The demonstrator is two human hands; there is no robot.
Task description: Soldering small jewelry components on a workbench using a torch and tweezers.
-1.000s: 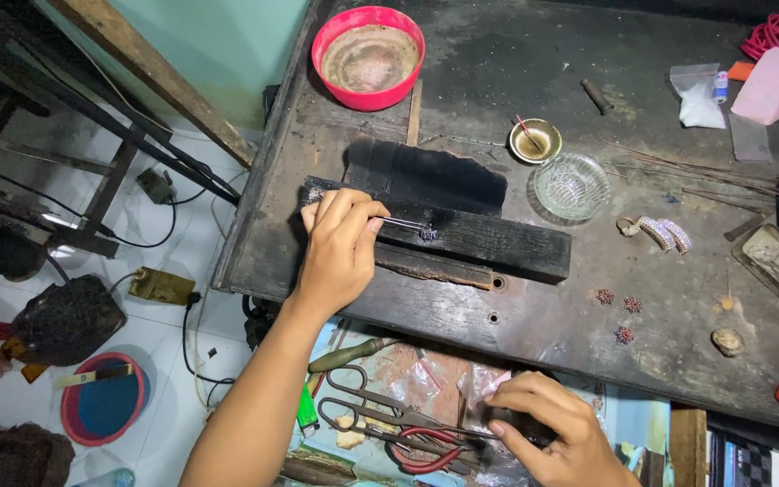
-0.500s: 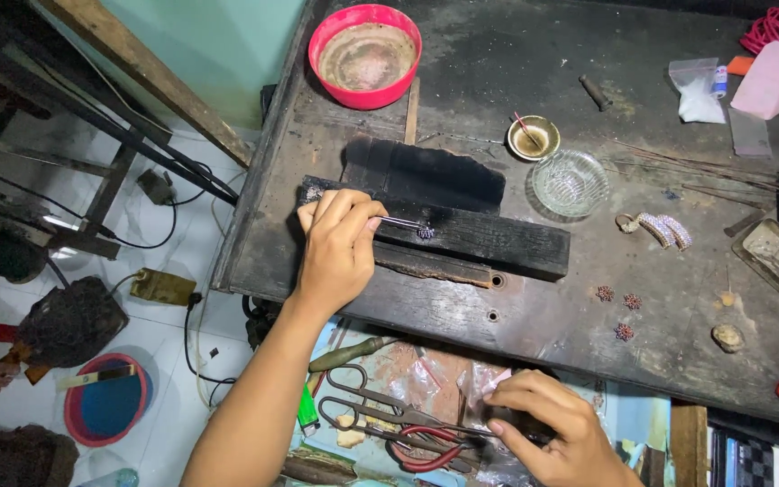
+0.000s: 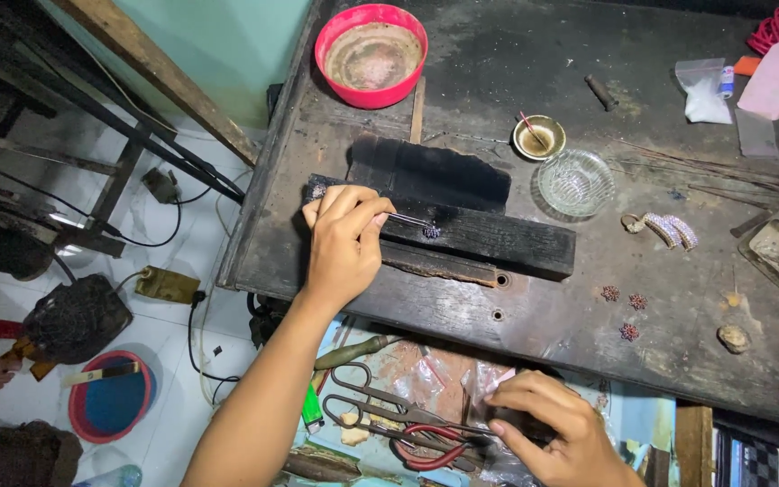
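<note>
The left hand (image 3: 346, 236) pinches tweezers (image 3: 407, 219), their tips touching a small beaded piece (image 3: 431, 232) on a charred block (image 3: 489, 236). The right hand (image 3: 547, 424) closes on a dark object below the surface (image 3: 462, 54).

scorched dark workbench (image 3: 534, 54), pale tiled floor (image 3: 173, 361), green wall (image 3: 227, 45)

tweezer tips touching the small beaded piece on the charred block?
Touching. Head view: the tweezers in the left hand end right on the beaded piece, no gap visible.
</note>
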